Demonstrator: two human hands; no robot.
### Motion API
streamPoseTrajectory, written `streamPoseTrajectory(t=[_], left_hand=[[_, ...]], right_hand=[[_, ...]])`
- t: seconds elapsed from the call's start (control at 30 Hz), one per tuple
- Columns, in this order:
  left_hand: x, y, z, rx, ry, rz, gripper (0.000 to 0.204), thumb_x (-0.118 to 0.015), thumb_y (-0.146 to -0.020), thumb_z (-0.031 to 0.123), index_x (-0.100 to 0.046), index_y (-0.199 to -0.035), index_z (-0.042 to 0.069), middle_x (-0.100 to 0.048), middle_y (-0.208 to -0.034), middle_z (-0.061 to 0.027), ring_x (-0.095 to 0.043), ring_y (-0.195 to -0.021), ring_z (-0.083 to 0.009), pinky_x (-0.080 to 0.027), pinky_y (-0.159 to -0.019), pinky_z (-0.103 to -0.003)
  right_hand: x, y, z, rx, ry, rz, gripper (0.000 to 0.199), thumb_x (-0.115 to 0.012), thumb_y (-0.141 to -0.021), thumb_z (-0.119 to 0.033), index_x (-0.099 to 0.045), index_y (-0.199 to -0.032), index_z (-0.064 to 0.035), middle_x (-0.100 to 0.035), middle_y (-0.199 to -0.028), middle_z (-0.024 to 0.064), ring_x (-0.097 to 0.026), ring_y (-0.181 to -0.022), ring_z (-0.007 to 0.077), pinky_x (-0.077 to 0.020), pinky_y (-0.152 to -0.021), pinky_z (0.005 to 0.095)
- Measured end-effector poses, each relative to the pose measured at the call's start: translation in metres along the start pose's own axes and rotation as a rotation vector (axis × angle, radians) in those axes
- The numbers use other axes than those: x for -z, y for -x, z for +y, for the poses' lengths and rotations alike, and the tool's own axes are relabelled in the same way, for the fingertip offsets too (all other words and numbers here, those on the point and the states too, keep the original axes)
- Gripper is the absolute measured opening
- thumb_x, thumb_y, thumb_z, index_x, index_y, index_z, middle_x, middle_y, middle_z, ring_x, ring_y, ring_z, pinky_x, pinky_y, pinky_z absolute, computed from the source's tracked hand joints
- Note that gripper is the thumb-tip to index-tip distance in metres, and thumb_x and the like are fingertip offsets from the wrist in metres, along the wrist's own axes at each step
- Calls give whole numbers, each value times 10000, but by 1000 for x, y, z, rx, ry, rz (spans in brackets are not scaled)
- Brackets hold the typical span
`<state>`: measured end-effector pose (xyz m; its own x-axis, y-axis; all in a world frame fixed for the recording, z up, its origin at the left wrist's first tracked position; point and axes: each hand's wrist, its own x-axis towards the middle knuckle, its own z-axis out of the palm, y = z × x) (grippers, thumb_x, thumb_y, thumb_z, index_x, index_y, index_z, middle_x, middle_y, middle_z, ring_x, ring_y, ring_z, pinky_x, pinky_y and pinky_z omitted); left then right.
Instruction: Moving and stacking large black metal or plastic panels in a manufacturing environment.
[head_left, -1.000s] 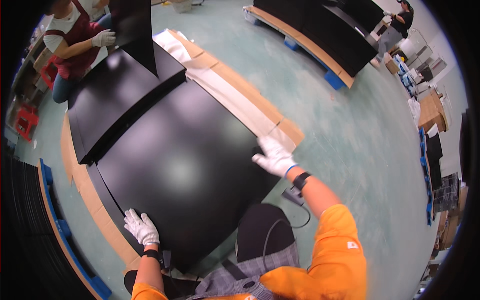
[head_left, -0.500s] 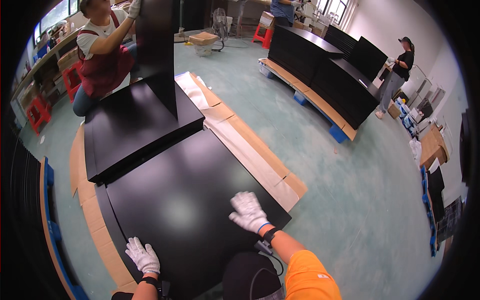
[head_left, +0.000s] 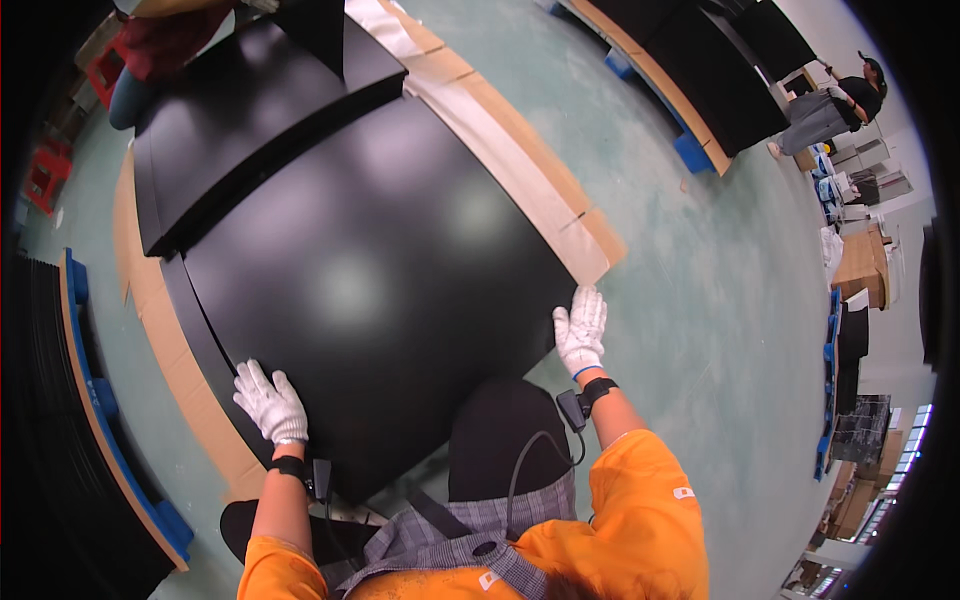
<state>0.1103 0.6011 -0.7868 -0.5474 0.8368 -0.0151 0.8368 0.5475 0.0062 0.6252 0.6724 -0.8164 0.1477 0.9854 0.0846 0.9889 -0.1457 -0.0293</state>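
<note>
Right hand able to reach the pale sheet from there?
Probably yes: the right hand is at a corner of the black panel, close to the near end of the pale sheet, with nothing visible between.

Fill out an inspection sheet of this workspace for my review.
Surface: cardboard on green floor
Job's things: large black panel, lying flat; raised black slab beyond it
Clutter: red stool at far left; cardboard box at far right
Hands: left hand, gloved, open at the panel's left edge; right hand, gloved, open at its right corner
Cables: dark cable looping from the right wrist device
Surroundings: co-worker upper left, another upper right; blue pallet at left
</note>
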Motion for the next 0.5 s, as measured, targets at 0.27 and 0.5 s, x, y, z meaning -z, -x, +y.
streamPoseTrajectory(t=[0.27,0.5], left_hand=[[-6,-1,-4,-16,33,46,566,-473,-945,328,-362,-1425,50,-311,-1499,-184,-269,-1382,-380,-152,-1142,-522],[5,-1,1,-1,40,30,561,-467,-939,339,-388,-1407,40,-344,-1477,-191,-301,-1357,-387,-158,-1137,-525]], right_hand=[[35,7,65,-605,50,-293,691,-417,-945,-480,-313,-1442,-12,-310,-1490,206,-292,-1385,330,-233,-1144,416],[52,-53,0,77,-82,53,607,-651,-842,-302,-455,-1320,17,-477,-1337,257,-430,-1272,378,-339,-1079,439]])
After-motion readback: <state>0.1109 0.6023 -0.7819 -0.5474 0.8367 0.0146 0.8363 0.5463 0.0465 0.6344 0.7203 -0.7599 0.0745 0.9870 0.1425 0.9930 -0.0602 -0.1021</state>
